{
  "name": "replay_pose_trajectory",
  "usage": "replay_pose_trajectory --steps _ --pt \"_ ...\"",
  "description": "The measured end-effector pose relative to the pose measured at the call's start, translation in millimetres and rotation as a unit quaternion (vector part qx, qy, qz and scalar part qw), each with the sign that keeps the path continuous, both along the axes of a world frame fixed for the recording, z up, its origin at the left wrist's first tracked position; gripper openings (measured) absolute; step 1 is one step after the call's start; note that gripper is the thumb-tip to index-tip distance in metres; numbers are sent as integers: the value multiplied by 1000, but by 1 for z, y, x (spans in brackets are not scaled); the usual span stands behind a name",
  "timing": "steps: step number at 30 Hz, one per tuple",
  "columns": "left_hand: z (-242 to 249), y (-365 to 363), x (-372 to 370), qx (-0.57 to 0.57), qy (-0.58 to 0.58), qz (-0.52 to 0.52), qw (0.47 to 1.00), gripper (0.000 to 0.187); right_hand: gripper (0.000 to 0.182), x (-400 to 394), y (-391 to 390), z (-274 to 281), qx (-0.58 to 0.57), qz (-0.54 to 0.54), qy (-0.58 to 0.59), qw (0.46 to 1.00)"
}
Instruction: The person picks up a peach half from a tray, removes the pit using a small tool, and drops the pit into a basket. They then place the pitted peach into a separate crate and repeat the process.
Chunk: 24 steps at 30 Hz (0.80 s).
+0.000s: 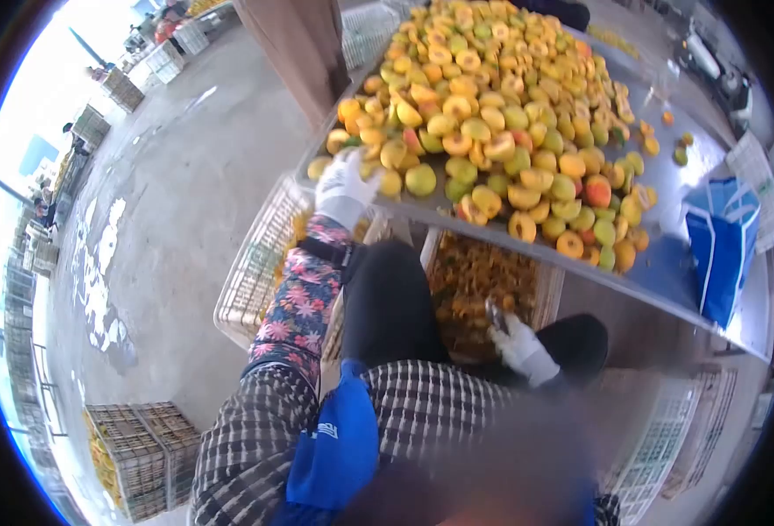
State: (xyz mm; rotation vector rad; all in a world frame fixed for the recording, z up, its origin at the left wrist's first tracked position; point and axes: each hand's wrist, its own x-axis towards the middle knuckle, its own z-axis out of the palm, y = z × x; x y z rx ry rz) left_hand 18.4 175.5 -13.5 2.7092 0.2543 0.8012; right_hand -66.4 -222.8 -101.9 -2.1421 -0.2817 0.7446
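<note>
A big heap of yellow peaches point(492, 123), many halved and some whole, covers much of the metal table point(667, 294). At the table's near left corner is my left hand point(346, 188), in a white glove. Its fingers are apart and reach onto the peaches at the edge of the heap. Low by my right knee, my gloved right hand point(518, 344) is closed around a small metal tool point(495, 314), whose exact kind I cannot tell. That tool overlaps a crate of brown pits and scraps point(475, 280) under the table edge.
A white plastic crate point(251, 263) with orange pieces stands left of my legs. On the table's right lies a blue and white bag point(724, 245). More crates point(142, 456) stand on the floor, and a person's legs point(295, 53) are beside the far left table edge.
</note>
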Motion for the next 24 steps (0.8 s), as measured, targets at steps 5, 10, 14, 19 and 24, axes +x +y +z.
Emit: replay_pose_trajectory --steps 5,10,14,19,24 --pt "-19 -15 72 45 41 4 998 40 29 6 -7 -32 17 -7 -40 999" --pt "-32 -18 101 39 153 28 987 41 25 9 1 -20 44 -76 171 981" --pt "-11 -11 79 -145 91 -4 985 37 47 9 -2 -10 63 -64 216 972" --pt "4 -39 49 -772 -45 -151 616 34 25 5 -8 -29 -22 45 -127 991" --pt "25 -103 9 -786 -21 -247 566 48 24 16 24 82 134 -66 -38 988"
